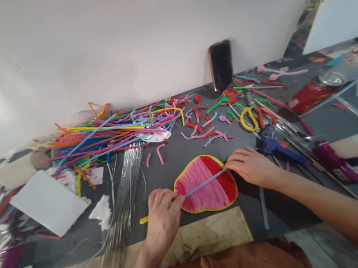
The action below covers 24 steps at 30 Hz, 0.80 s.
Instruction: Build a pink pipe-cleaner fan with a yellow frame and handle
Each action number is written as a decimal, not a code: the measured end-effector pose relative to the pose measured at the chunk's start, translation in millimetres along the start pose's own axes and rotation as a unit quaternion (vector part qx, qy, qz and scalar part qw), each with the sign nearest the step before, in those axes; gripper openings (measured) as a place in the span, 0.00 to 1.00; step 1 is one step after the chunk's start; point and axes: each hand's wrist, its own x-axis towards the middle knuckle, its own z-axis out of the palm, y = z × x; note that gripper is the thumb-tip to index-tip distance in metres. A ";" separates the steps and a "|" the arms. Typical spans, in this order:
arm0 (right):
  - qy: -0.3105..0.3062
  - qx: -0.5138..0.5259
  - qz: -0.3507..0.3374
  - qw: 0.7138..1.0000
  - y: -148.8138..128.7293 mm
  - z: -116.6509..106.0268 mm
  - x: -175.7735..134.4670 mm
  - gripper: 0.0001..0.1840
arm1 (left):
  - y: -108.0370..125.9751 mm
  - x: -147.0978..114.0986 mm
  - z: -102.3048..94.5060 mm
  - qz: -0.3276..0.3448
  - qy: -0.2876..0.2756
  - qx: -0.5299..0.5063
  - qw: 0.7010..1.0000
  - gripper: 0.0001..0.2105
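A light-blue pipe cleaner (pixel 205 182) runs slantwise across a flat, rounded shape (pixel 201 200) covered in pink and red strands with a yellow edge. My left hand (pixel 162 214) is closed at the pipe cleaner's lower left end, by the shape's left edge. Its other end lies in the pinched fingers of my right hand (pixel 252 167), at the shape's upper right edge. A yellow fuzzy piece (pixel 143 220) sticks out beside my left hand. Beyond my right hand lie a blue glue gun (pixel 279 148) and scissors with a yellow handle (pixel 249 119).
A heap of coloured pipe cleaners (pixel 97 136) lies at the back left, with a bundle of thin wires (pixel 128 183) in front. A phone (pixel 221 66) leans on the wall. A red can (pixel 316 92) stands tilted in view at right. A white square (pixel 49 203) lies left.
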 end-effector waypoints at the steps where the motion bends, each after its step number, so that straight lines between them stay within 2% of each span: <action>1: -0.002 0.000 0.000 1.000 0.1 -0.4 0.2 0.11 | 0.1 0.0 -0.4 0.000 0.002 -0.001 1.000 0.10; 10: -0.004 0.003 0.000 1.000 -1.7 -2.3 1.9 0.12 | 0.9 0.2 0.0 -0.030 0.002 -0.033 0.999 0.11; 13: 0.037 0.037 0.010 0.999 3.0 -8.2 4.8 0.14 | -4.1 -2.2 -3.4 -0.068 0.019 -0.031 0.997 0.09; 16: 0.099 0.085 0.066 0.989 11.2 -19.1 9.1 0.11 | -10.2 -6.8 -9.6 -0.104 0.035 -0.013 0.994 0.08; 19: 0.137 0.101 0.123 0.978 17.9 -29.3 12.5 0.08 | -11.5 -11.8 -15.1 -0.103 0.005 0.004 0.995 0.06; 24: 0.153 0.099 0.148 0.972 22.1 -36.1 14.0 0.08 | -5.4 -17.8 -15.1 -0.089 -0.053 0.014 0.995 0.07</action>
